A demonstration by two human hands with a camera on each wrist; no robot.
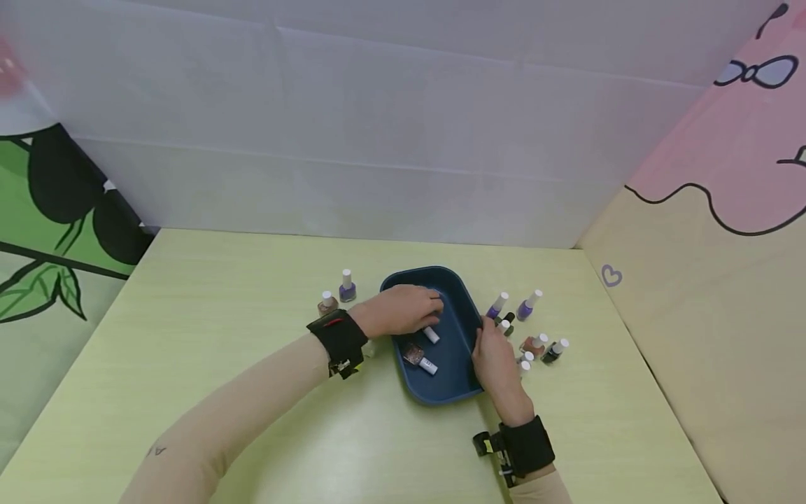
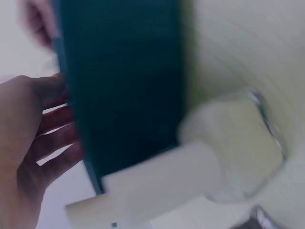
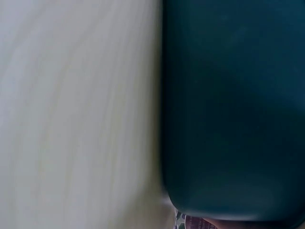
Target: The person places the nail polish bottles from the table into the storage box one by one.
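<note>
A dark blue tray [image 1: 456, 364] stands on the table. My left hand [image 1: 403, 308] reaches over its left rim, fingers loosely bent inside; no bottle shows between them in the left wrist view. Below that hand a nail polish bottle with a white cap [image 1: 431, 334] lies in the tray, beside a glittery nail polish bottle [image 1: 413, 353]. My right hand [image 1: 497, 360] holds the tray's right side at the rim, its fingertips partly hidden. A pale, white-capped nail polish bottle [image 2: 238, 148] is close to the left wrist camera, outside the tray.
Several nail polish bottles stand right of the tray, among them a purple one [image 1: 527, 306] and a dark one [image 1: 554, 351]. Left of it are another purple bottle [image 1: 347, 288] and a brownish one [image 1: 327, 304]. A white sheet [image 1: 378, 140] hangs behind the table.
</note>
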